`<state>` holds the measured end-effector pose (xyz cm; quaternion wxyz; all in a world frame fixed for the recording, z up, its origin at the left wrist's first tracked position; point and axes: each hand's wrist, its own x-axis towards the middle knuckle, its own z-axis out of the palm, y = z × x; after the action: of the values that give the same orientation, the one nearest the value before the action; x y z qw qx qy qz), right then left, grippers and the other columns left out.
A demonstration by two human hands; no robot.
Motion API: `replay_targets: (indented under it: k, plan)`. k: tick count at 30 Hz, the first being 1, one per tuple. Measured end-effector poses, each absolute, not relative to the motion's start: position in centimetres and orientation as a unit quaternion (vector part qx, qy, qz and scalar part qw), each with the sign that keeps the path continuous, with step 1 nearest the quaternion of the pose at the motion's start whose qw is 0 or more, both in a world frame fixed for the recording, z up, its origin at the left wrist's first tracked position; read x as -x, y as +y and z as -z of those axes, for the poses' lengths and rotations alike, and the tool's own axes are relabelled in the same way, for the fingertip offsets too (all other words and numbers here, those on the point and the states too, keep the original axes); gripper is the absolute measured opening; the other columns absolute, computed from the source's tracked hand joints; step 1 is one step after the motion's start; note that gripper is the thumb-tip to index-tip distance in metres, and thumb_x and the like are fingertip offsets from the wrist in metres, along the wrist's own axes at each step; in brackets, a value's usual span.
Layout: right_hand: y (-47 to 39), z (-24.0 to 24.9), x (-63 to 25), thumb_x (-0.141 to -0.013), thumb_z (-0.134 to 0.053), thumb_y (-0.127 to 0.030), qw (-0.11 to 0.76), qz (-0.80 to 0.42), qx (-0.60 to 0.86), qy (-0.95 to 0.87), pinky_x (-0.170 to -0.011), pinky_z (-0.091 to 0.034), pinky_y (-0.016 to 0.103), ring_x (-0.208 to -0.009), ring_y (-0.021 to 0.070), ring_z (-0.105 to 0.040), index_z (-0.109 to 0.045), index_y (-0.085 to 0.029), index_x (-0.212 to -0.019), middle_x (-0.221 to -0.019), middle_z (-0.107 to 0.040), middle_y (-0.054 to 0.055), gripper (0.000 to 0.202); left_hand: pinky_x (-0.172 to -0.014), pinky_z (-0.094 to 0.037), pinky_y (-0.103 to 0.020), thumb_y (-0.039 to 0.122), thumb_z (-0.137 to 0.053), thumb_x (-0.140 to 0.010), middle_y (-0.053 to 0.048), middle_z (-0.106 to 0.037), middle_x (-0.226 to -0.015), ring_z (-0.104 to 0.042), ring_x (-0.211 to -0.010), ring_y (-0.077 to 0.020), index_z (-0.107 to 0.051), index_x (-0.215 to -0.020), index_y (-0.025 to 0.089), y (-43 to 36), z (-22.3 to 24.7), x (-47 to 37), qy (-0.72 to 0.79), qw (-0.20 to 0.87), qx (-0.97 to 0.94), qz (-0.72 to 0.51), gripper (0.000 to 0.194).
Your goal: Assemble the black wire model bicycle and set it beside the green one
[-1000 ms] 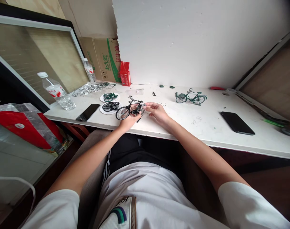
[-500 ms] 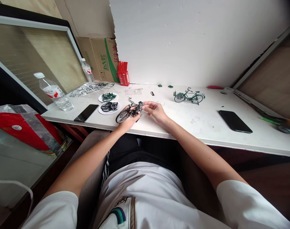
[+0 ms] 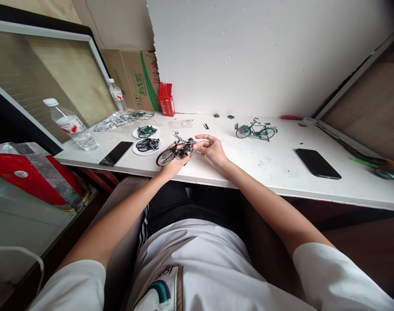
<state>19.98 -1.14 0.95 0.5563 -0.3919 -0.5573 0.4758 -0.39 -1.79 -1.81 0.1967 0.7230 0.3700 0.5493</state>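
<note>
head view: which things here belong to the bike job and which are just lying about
Likely in the job:
black model bicycle, held by the left hand
black bicycle parts
green bicycle parts
green model bicycle

Seemingly just lying about:
two phones
two water bottles
red carton

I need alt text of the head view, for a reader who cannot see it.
A person's left hand holds a small black model bicycle above a white table, right hand at its rear. A green model bicycle stands to the right; on the left, black parts and green parts lie on two round white plates.
</note>
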Motion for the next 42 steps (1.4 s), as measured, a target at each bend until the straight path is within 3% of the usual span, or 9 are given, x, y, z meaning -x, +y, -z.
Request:
replay_targets:
  k: [8, 15, 21, 29, 34, 42]
  plan:
    - [-1.1, -0.6, -19.9, -0.058, -0.104, -0.059, 0.568, -0.474, 0.368, -0.563, -0.066, -0.052, 0.032, -0.079, 0.0217, -0.074, -0.072, -0.021, -0.108, -0.085, -0.081, 0.004, 0.070, -0.110, -0.059, -0.050, 0.036, -0.074, -0.089, -0.009, -0.082, -0.104, -0.077, -0.106, -0.0302, -0.075, -0.109, 0.023, -2.0, 1.4, 0.5, 0.358, 0.195, -0.731, -0.546, 0.024]
    - [-1.2, -0.6, -19.7, -0.060, -0.104, -0.059, 0.572, -0.434, 0.390, -0.576, -0.074, -0.058, 0.034, -0.086, 0.0249, -0.077, -0.071, -0.023, -0.106, -0.086, -0.081, 0.005, 0.068, -0.106, -0.061, -0.049, 0.034, -0.074, -0.090, -0.007, -0.080, -0.097, -0.076, -0.089, -0.0263, -0.077, -0.117, 0.024, -2.0, 1.6, 0.5, 0.370, 0.192, -0.729, -0.543, 0.029]
    - [-1.8, -1.0, -19.5, -0.055, -0.106, -0.058, 0.543, -0.465, 0.404, -0.571, -0.062, -0.056, 0.031, -0.082, 0.0256, -0.078, -0.066, -0.024, -0.107, -0.088, -0.083, 0.006, 0.073, -0.099, -0.063, -0.044, 0.036, -0.074, -0.090, -0.010, -0.081, -0.108, -0.076, -0.107, -0.0284, -0.076, -0.115, 0.023, -2.2, 1.6, 0.3, 0.369, 0.228, -0.704, -0.562, 0.029]
    - [-2.0, -1.2, -19.3, -0.055, -0.107, -0.057, 0.549, -0.462, 0.387, -0.579, -0.066, -0.058, 0.032, -0.085, 0.0255, -0.078, -0.060, -0.026, -0.108, -0.088, -0.083, 0.004, 0.078, -0.093, -0.065, -0.041, 0.036, -0.076, -0.087, -0.011, -0.080, -0.112, -0.076, -0.108, -0.0286, -0.074, -0.107, 0.021, -2.2, 1.5, 0.3, 0.378, 0.235, -0.698, -0.561, 0.024]
    - [-1.9, -1.1, -19.3, -0.059, -0.105, -0.060, 0.565, -0.416, 0.386, -0.599, -0.078, -0.059, 0.035, -0.086, 0.0239, -0.077, -0.060, -0.026, -0.108, -0.087, -0.082, 0.004, 0.075, -0.093, -0.066, -0.042, 0.033, -0.076, -0.087, -0.012, -0.081, -0.113, -0.077, -0.108, -0.0293, -0.075, -0.108, 0.021, -2.3, 1.5, 0.2, 0.378, 0.235, -0.698, -0.561, 0.024]
    - [-2.0, -1.2, -19.2, -0.058, -0.105, -0.061, 0.562, -0.421, 0.384, -0.600, -0.076, -0.056, 0.034, -0.088, 0.0244, -0.075, -0.058, -0.027, -0.109, -0.089, -0.081, 0.004, 0.077, -0.089, -0.066, -0.041, 0.035, -0.075, -0.088, -0.012, -0.081, -0.112, -0.076, -0.106, -0.0281, -0.076, -0.107, 0.022, -2.4, 1.2, 0.1, 0.368, 0.242, -0.700, -0.562, 0.023]
